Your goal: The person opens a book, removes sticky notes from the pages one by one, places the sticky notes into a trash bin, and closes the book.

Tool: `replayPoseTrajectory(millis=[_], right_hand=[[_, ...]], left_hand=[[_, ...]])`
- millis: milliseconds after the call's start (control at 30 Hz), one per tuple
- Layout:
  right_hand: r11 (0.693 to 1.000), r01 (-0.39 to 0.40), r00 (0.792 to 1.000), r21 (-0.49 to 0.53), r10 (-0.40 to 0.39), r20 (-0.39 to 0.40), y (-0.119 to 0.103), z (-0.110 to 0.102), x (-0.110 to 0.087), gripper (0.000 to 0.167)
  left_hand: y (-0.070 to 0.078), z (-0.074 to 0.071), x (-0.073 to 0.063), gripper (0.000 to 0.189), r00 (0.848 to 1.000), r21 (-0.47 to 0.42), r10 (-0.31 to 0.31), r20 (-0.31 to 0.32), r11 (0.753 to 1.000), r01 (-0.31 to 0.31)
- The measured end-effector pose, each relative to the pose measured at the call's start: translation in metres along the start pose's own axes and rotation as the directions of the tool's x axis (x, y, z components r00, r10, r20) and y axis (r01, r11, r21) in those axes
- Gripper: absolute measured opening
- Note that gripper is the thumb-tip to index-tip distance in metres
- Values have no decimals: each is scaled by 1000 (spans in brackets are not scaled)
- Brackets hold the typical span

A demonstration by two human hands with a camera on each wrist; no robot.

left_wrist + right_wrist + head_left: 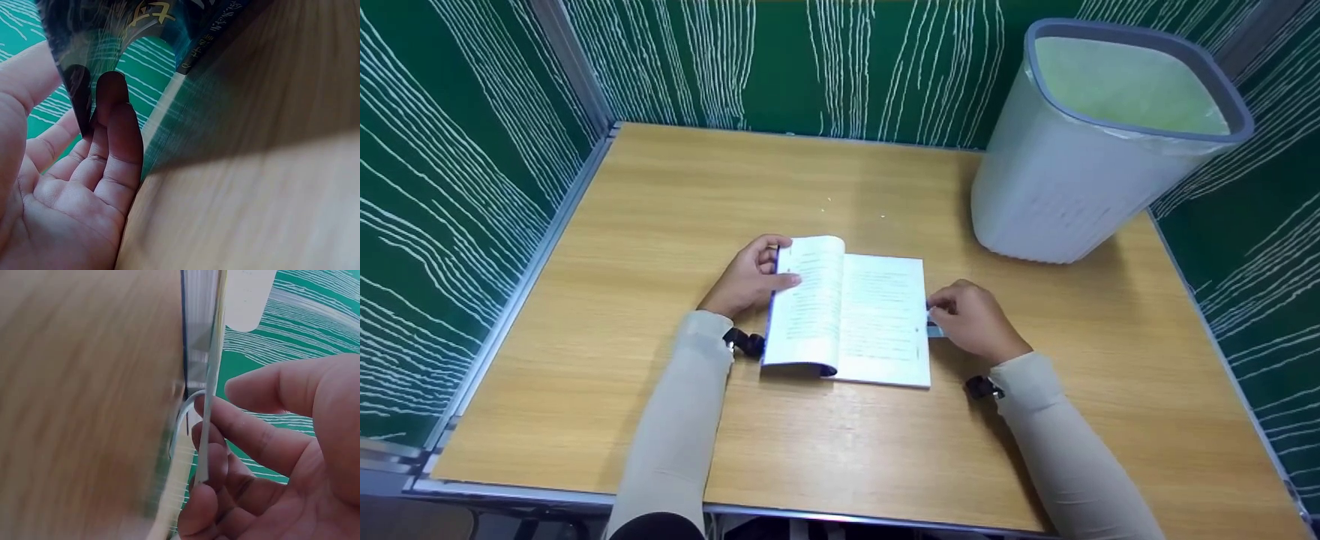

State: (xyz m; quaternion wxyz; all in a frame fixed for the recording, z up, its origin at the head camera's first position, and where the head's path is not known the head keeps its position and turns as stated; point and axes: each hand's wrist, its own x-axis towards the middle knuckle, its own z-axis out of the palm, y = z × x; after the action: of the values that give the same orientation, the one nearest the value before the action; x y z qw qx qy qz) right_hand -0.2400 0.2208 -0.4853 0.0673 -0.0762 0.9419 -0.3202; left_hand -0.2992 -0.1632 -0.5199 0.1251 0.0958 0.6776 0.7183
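Note:
An open book (pixel 883 322) with printed pages lies on the table, its left part raised off the surface. My left hand (pixel 746 279) grips that raised left edge, thumb on the page and fingers behind the cover. In the left wrist view the dark blue cover (pixel 84 42) with gold lettering bends down between thumb and fingers. At the book's right edge is my right hand (pixel 971 319), its fingers curled at a light-blue strip (pixel 935 330) that sticks out. The right wrist view shows the pale strip (pixel 205 450) against the fingertips; the thumb stands apart.
A tall white waste bin (pixel 1057 180) with a grey rim and a plastic liner stands at the table's back right. Green panels (pixel 780 67) with white streaks enclose the wooden table (pixel 675 195). Tiny white specks lie behind the book.

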Motion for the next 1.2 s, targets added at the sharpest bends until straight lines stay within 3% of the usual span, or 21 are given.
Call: replayPoseTrajectory(millis=[233,433,533,667,800,900,933,1033,1100,1200], right_hand=[[998,27,999,-50,-29,-38,-7,-1,-1,14],[990,112,992,83,-107,-62,-17,-6,-4,14],[972,184,982,147,-175,-70,-27,-7,-7,19],[920,333,942,208,-335,-28,-45,-1,-10,29],[856,461,869,234,-489,76,-63,13,-11,42],[822,538,809,188,-566,157,-76,27,-10,48],[818,552,798,162,-575,181,-79,31,-10,49],[814,576,784,80,-577,231,-89,41,-11,50],[818,573,789,40,-564,243,-93,45,-12,51],[809,588,783,-2,-569,251,-97,50,-13,56]], left_hand=[[0,1,0,67,1000,-4,4,2,1000,-4],[-1,3,1,65,1000,-63,0,22,998,2],[0,3,1,57,1000,-31,-1,20,1000,1],[-1,3,1,44,1000,48,-3,9,999,2],[0,2,0,41,1000,83,-14,1,996,14],[0,2,0,36,1000,88,-15,-27,996,18],[1,1,0,33,999,82,-13,-39,997,16],[2,1,0,35,999,-9,-2,-53,1000,1],[2,1,0,43,999,-58,10,-38,998,-13],[3,0,-3,44,1000,-75,21,-12,997,-22]])
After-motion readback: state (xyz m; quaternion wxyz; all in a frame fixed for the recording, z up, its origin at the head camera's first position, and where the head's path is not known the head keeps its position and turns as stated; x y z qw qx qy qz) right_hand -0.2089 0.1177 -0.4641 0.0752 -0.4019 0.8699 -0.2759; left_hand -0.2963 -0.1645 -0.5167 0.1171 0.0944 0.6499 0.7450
